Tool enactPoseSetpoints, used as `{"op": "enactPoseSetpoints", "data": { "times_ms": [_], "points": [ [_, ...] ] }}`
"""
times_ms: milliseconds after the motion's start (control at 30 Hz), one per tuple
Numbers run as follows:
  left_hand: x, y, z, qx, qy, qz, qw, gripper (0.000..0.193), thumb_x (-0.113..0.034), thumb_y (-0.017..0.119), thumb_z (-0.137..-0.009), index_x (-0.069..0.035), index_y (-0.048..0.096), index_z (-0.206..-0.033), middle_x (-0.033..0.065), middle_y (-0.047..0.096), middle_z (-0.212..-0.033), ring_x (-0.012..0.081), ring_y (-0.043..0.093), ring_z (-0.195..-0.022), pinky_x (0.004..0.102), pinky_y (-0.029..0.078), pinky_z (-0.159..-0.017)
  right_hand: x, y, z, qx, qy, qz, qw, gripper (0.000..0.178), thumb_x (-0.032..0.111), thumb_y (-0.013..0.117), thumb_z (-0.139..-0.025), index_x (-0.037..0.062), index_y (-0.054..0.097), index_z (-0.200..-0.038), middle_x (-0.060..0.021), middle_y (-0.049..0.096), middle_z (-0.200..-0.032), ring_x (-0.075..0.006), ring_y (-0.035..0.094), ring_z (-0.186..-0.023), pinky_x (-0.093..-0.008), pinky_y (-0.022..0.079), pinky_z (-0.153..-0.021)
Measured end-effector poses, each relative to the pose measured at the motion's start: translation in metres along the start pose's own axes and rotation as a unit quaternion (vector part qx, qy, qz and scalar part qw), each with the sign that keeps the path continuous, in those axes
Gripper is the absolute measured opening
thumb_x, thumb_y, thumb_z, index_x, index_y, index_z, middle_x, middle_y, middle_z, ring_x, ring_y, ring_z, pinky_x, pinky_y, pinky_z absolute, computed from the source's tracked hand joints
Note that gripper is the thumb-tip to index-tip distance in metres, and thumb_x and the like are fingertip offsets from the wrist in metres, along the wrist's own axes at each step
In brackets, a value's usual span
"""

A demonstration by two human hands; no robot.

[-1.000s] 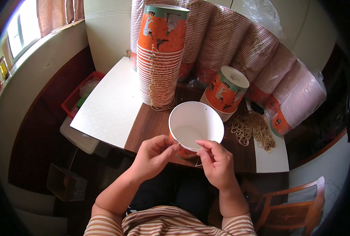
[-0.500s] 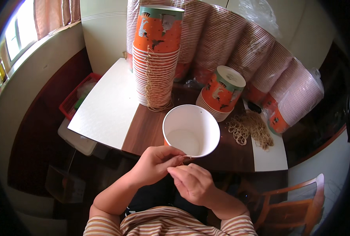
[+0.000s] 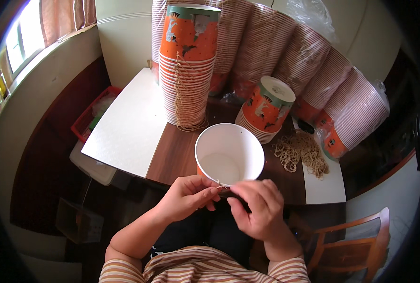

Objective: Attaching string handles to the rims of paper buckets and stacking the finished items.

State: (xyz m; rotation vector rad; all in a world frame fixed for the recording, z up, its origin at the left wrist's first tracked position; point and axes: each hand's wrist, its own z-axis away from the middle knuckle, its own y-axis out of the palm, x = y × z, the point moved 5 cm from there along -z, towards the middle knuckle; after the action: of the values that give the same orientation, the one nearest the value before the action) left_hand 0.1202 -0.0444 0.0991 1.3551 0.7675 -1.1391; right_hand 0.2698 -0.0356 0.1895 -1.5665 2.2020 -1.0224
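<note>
At the near rim of the bucket [image 3: 247,150], your left fingers [image 3: 204,195] pinch a cord [image 3: 223,186]; your right fingers [image 3: 250,192] stand apart.

Looks like room in home, used for small handwork
Home side: pinkish-brown fabric curtain [image 3: 67,16] beside bright window [image 3: 23,37], plain cream wall [image 3: 125,42], orange-brown wooden chair [image 3: 344,253], table with brown wood-grain and white top [image 3: 120,125]
Handwork side: tall plastic-wrapped stacks of orange paper tubs [image 3: 262,47] at table's far and right sides, loose heap of thin tan cord loops [image 3: 309,153], round white-lined orange paper tub [image 3: 231,146] at near edge
</note>
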Motion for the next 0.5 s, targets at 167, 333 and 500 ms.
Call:
{"op": "enactPoseSetpoints", "data": {
  "times_ms": [167, 333, 500],
  "points": [
    [-0.005, 0.004, 0.004, -0.018, 0.054, -0.084, 0.995, 0.021, -0.014, 0.056, -0.093, 0.002, 0.061, -0.104, 0.0023, 0.063, -0.082, 0.0037, 0.056, -0.066, 0.0180, 0.047, -0.057, -0.008, 0.015, -0.007, 0.099, -0.043, 0.013, 0.994, 0.024, 0.002, 0.071, -0.069, 0.0026, 0.061, -0.091, -0.0082, 0.059, -0.089, -0.0253, 0.057, -0.073, -0.0343, 0.048, -0.066],
    [-0.004, 0.000, 0.010, -0.067, 0.193, -0.191, 0.960, 0.022, -0.003, 0.064, -0.084, 0.002, 0.061, -0.105, 0.0056, 0.064, -0.084, 0.0044, 0.055, -0.065, 0.0201, 0.047, -0.057, -0.012, 0.028, 0.011, 0.091, -0.027, 0.016, 0.995, 0.023, 0.001, 0.071, -0.067, 0.0029, 0.060, -0.087, -0.0085, 0.059, -0.084, -0.0258, 0.057, -0.070, -0.0351, 0.049, -0.067],
    [-0.013, 0.013, 0.026, -0.194, 0.474, -0.512, 0.690, 0.038, 0.006, 0.066, -0.070, -0.004, 0.062, -0.106, 0.0079, 0.061, -0.086, 0.0242, 0.060, -0.068, 0.0302, 0.050, -0.058, -0.014, 0.032, 0.031, -0.006, 0.055, -0.036, 0.998, 0.021, -0.004, 0.071, -0.066, 0.0034, 0.061, -0.083, -0.0083, 0.059, -0.079, -0.0258, 0.060, -0.070, -0.0343, 0.050, -0.063]
  ]
}}
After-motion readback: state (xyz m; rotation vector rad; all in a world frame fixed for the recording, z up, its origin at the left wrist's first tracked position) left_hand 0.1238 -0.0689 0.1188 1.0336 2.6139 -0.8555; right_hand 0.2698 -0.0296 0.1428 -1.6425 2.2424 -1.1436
